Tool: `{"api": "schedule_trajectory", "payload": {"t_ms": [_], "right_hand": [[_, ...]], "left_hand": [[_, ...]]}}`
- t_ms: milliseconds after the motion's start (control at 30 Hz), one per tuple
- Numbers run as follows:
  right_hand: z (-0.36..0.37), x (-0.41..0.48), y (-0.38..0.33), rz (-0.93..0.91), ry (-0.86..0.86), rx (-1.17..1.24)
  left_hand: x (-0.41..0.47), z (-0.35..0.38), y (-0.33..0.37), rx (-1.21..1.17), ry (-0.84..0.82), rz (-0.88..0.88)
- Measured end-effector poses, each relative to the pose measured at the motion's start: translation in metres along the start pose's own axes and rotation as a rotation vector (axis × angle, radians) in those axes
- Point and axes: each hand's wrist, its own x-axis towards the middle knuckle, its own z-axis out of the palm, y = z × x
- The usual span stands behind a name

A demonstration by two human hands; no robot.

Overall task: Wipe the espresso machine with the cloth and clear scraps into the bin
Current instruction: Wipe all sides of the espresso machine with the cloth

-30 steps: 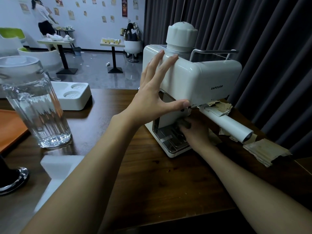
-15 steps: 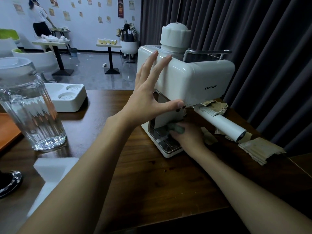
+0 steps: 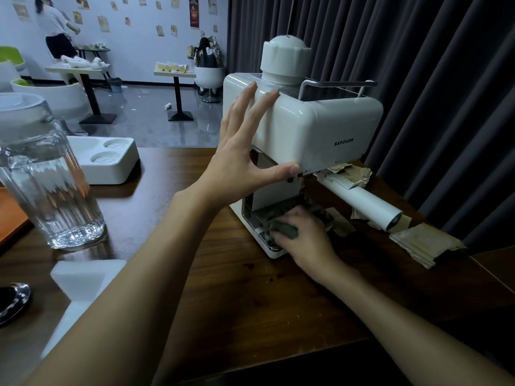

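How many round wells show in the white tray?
2. The far well sits near the right rear corner of the white tray; the near well sits in front of it. The glass jar covers the tray's left part, so more may be hidden.

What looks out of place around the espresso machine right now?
Torn brown paper scraps litter the table right of the espresso machine, and more sit bunched on the white tube under its front, uncleared while the right hand grips the cloth.
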Motion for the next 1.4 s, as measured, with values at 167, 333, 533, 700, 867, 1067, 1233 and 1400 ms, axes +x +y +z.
{"api": "schedule_trajectory", "payload": {"t_ms": [167, 333, 533, 700, 867, 1067, 1233, 1400], "right_hand": [[-0.020, 0.019, 0.023, 0.206, 0.132, 0.041], [0.002, -0.007, -0.003, -0.006, 0.038, -0.009], [-0.017, 0.002, 0.017, 0.117, 0.149, 0.044], [-0.004, -0.006, 0.003, 0.064, 0.085, -0.011], [-0.003, -0.005, -0.001, -0.054, -0.032, -0.042], [0.002, 0.014, 0.004, 0.029, 0.050, -0.083], [-0.007, 0.017, 0.004, -0.024, -0.014, -0.056], [-0.017, 0.044, 0.022, 0.205, 0.149, -0.156]], "left_hand": [[0.000, -0.002, 0.000, 0.005, 0.000, -0.002], [0.000, 0.000, 0.000, 0.003, -0.004, -0.001], [0.000, -0.001, 0.000, 0.006, -0.004, 0.000], [0.000, 0.000, -0.001, 0.001, -0.003, 0.006], [0.000, 0.000, -0.001, -0.002, -0.005, -0.003], [-0.001, 0.000, 0.002, -0.016, -0.011, -0.017], [-0.001, 0.001, 0.005, -0.050, -0.034, -0.038], [0.000, 0.007, 0.008, -0.046, 0.013, -0.048]]}}
